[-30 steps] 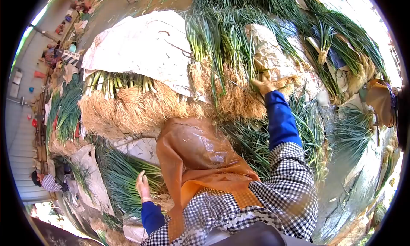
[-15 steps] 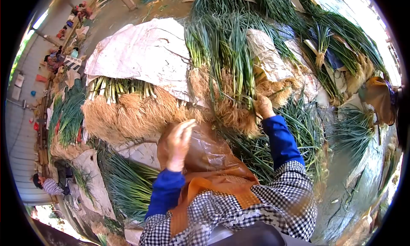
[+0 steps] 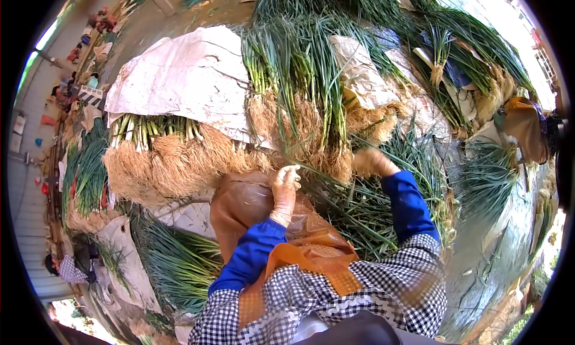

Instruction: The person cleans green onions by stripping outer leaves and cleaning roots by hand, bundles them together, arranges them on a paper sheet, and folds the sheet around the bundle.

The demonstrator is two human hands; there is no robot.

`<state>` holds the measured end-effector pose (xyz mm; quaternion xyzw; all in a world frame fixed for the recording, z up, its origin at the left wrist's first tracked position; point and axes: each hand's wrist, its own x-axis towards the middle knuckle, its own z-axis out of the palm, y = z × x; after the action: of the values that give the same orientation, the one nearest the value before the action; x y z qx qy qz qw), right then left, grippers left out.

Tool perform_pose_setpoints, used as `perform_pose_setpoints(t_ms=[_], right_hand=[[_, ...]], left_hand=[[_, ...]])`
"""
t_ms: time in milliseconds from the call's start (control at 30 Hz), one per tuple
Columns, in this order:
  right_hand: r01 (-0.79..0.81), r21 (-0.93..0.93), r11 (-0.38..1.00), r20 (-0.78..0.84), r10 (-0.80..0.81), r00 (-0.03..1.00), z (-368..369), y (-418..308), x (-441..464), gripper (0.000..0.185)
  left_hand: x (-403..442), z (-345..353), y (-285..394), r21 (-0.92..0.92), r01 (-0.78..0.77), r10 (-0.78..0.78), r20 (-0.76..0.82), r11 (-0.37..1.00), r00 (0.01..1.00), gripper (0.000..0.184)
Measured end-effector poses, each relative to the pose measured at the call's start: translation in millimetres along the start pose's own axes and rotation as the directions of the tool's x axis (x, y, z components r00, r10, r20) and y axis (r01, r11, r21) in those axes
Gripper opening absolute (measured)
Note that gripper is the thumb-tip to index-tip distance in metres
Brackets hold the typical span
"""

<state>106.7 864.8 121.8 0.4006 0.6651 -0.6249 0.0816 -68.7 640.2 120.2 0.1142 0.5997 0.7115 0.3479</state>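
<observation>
My left hand (image 3: 285,192) is over the brown apron (image 3: 245,204), its fingers curled and pressed together at the tips. Long green leaves pass close to those fingertips, but whether they are in the grip is unclear. My right hand (image 3: 372,163) is smeared by motion just right of the root ends of a spring onion bundle (image 3: 332,126); its fingers cannot be made out. The bundle lies with pale brown roots toward me and green leaves pointing away. Left of it, more spring onions with bushy roots (image 3: 171,159) stick out from under a white sheet (image 3: 179,69).
Loose green leaves (image 3: 365,219) lie in a heap below my right hand. Another pile of spring onions (image 3: 179,255) is at my left side. Further bundles (image 3: 491,93) and a brown cloth-like item (image 3: 527,129) are at the right. A person (image 3: 72,267) is at the far left.
My left hand has moved right, and its fingers have gone from stretched out to curled. My right hand has come away from the bundle's stalks, slightly down toward me. The view has shifted a little.
</observation>
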Motion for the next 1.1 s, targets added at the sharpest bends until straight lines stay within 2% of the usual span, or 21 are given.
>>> perform_pose_setpoints(t_ms=[33,67,167,233,267,300,333,367,400,433,500,567,633,700,767,833,900,933,967,1033,1100], right_hand=[[0.321,0.242,0.916,-0.227,-0.268,0.936,-16,-4,17,0.042],[0.141,-0.372,0.917,-0.530,-0.335,0.779,-19,-36,27,0.049],[0.046,-0.387,0.921,-0.482,-0.245,0.841,-13,-8,138,0.064],[0.096,-0.425,0.900,-0.494,-0.320,0.808,3,-34,120,0.055],[0.107,-0.627,0.771,-0.430,-0.458,0.778,10,-56,91,0.040],[0.196,-0.835,0.514,-0.342,-0.765,0.546,19,-36,99,0.031],[0.308,-0.562,0.768,-0.480,-0.606,0.634,28,-41,85,0.028],[0.353,-0.200,0.914,-0.540,-0.404,0.739,39,-50,70,0.027],[0.364,-0.143,0.920,-0.581,-0.376,0.722,49,-42,70,0.025],[0.509,-0.321,0.798,-0.585,-0.590,0.557,55,-30,66,0.024],[0.503,-0.183,0.844,-0.631,-0.494,0.599,64,-33,35,0.023],[0.417,-0.482,0.771,-0.658,-0.633,0.408,68,-20,28,0.021],[0.345,-0.354,0.869,-0.666,-0.493,0.560,68,-20,16,0.023],[0.441,-0.401,0.803,-0.648,-0.589,0.483,71,-17,18,0.027],[0.528,0.406,0.746,-0.591,-0.226,0.774,71,-21,14,0.031],[0.359,0.651,0.668,-0.439,-0.055,0.897,60,-41,6,0.044],[0.363,0.448,0.817,-0.438,-0.154,0.886,62,-66,-1,0.042],[0.307,0.268,0.913,-0.410,-0.180,0.894,63,-66,8,0.040],[0.432,0.013,0.902,-0.464,-0.377,0.802,68,-25,55,0.035],[0.331,-0.120,0.936,-0.442,-0.349,0.826,76,-36,42,0.032],[0.354,-0.174,0.919,-0.467,-0.394,0.792,92,-67,-2,0.027]], left_hand=[[-4,8,12,-0.002,-0.007,0.007,-0.004,1.000,1.000,0.016],[-10,15,22,0.006,0.004,-0.004,0.010,1.000,1.000,0.016],[-22,37,36,0.029,-0.030,0.024,0.188,0.999,0.982,0.023],[-19,54,23,0.185,-0.254,0.192,0.298,0.949,0.935,0.048],[-10,54,7,0.361,-0.260,0.170,0.262,0.896,0.950,0.060],[-1,53,-13,0.521,-0.243,0.149,0.216,0.818,0.965,0.073],[10,53,-33,0.487,-0.085,-0.002,0.174,0.869,0.985,0.081],[-5,73,-3,0.069,0.374,-0.381,0.146,0.925,0.913,0.075],[-4,75,-14,0.017,0.426,-0.420,0.205,0.905,0.884,0.068],[-3,76,-25,-0.031,0.475,-0.451,0.266,0.880,0.852,0.060],[-7,80,-24,-0.170,0.564,-0.498,0.315,0.808,0.808,0.029],[-3,71,-37,-0.127,0.544,-0.469,0.369,0.830,0.802,0.026],[-3,73,-34,-0.109,0.525,-0.471,0.315,0.844,0.824,0.023],[-6,72,-29,-0.091,0.508,-0.472,0.258,0.857,0.843,0.021],[-9,61,-22,-0.204,0.585,-0.400,0.554,0.785,0.730,0.019],[-19,50,-23,-0.200,0.596,-0.421,0.538,0.778,0.730,0.019],[-29,39,-26,-0.148,0.697,-0.485,0.618,0.701,0.619,0.020],[-38,38,-25,-0.119,0.693,-0.535,0.548,0.711,0.643,0.021],[-35,28,-41,-0.130,0.719,-0.501,0.632,0.683,0.591,0.028],[-41,36,-18,-0.029,0.562,-0.528,0.307,0.827,0.792,0.038],[-28,34,-24,-0.140,0.429,-0.386,0.254,0.893,0.887,0.043]])
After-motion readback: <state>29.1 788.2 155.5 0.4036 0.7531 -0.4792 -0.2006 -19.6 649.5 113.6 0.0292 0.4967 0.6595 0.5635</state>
